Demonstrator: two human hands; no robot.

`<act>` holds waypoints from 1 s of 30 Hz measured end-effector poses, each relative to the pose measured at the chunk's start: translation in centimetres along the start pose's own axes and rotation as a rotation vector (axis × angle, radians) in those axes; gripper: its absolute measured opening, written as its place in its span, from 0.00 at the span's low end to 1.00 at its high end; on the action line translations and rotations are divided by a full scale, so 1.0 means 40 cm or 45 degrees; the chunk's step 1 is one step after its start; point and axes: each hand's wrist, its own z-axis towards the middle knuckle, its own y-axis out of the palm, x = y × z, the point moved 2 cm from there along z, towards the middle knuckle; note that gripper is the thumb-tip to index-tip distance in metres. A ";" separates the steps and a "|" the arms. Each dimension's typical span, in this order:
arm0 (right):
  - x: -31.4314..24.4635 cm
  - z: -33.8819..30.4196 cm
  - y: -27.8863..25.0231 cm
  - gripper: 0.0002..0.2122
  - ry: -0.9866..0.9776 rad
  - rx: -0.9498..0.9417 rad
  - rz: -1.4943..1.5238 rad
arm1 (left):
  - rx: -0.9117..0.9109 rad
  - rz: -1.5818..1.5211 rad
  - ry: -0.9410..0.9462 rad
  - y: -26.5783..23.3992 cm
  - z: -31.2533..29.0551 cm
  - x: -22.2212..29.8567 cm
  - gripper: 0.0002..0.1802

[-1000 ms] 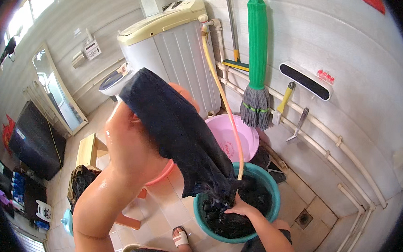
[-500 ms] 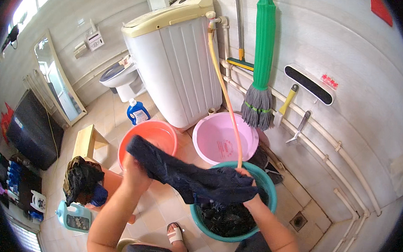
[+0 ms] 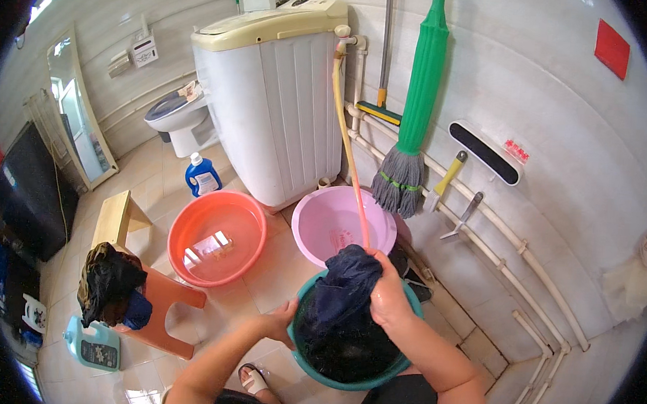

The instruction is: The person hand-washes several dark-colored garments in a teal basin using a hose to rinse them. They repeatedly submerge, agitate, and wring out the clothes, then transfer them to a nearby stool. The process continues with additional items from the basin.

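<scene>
A dark navy wet garment [image 3: 344,281] hangs bunched over the teal basin [image 3: 342,385]. My right hand [image 3: 392,293] is closed round the garment's right side, and its lower part hangs down into the basin. Dark wet contents [image 3: 347,355] fill the basin; whether they are cloth or water I cannot make out. At the basin's left edge, my left hand [image 3: 279,322] grips the rim, with some of its fingers hidden. An orange-yellow hose [image 3: 350,155] runs from the wall tap down behind the garment; its end is hidden.
An orange basin of water [image 3: 179,267] and a pink basin [image 3: 299,230] stand beyond. On the left are an orange stool [image 3: 177,289] with dark clothes [image 3: 111,285], a wooden bench [image 3: 111,219] and detergent bottles [image 3: 203,176]. A washing machine [image 3: 270,110] and hanging mop [image 3: 407,170] line the wall.
The garment, earlier stretched between both hands, is now bunched in my right hand, lower and over the teal basin. My left hand has let go of it and moved right to the rim.
</scene>
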 end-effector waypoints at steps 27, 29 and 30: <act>0.600 0.165 -0.556 0.21 0.417 0.639 -1.521 | 0.646 -2.688 0.242 -0.087 0.217 0.069 0.15; 0.588 0.180 -0.538 0.19 0.478 0.659 -1.616 | 0.674 -2.678 0.155 -0.057 0.214 0.045 0.14; 0.594 0.200 -0.563 0.17 0.449 0.692 -1.438 | 0.640 -2.685 0.084 -0.041 0.222 0.027 0.15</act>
